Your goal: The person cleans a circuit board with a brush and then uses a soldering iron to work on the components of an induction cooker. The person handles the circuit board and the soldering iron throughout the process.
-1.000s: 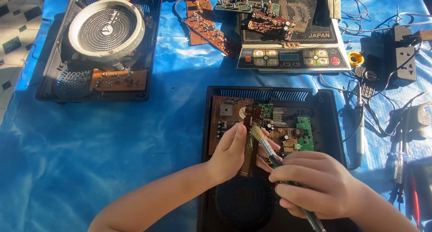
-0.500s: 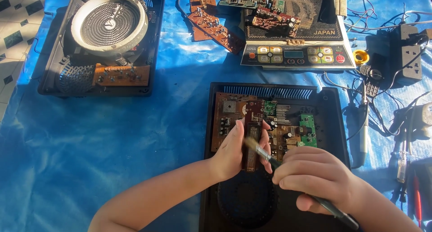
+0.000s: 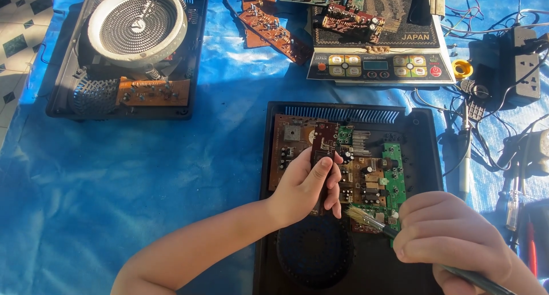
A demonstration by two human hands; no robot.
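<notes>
Here, a person works over an opened black appliance base [image 3: 423, 129] lying on a blue plastic sheet [image 3: 114, 186]. The left hand [image 3: 306, 183] is clenched around a narrow dark-brown circuit board [image 3: 323, 143], holding it upright over the brown main board [image 3: 291, 146] inside the base. The right hand [image 3: 452, 240], at the near right, grips a small paintbrush [image 3: 372, 219], whose pale bristles touch the components just beside a green circuit strip [image 3: 393, 175]. A round black fan grille [image 3: 314, 252] sits at the near end of the base, below the left hand.

At the far left lies a second opened unit with a round white coil disc [image 3: 137, 23] and an orange-brown board [image 3: 153, 92] beside it. At the far centre stands a cooker top panel [image 3: 377, 66], a grey rectangular strip with yellow, green and red buttons, its dark glass bearing white lettering and loose boards [image 3: 269, 23] next to it. On the right, a dark power strip [image 3: 523, 66], a yellow reel [image 3: 462, 68] and tangled cables [image 3: 497, 135] rest on the sheet.
</notes>
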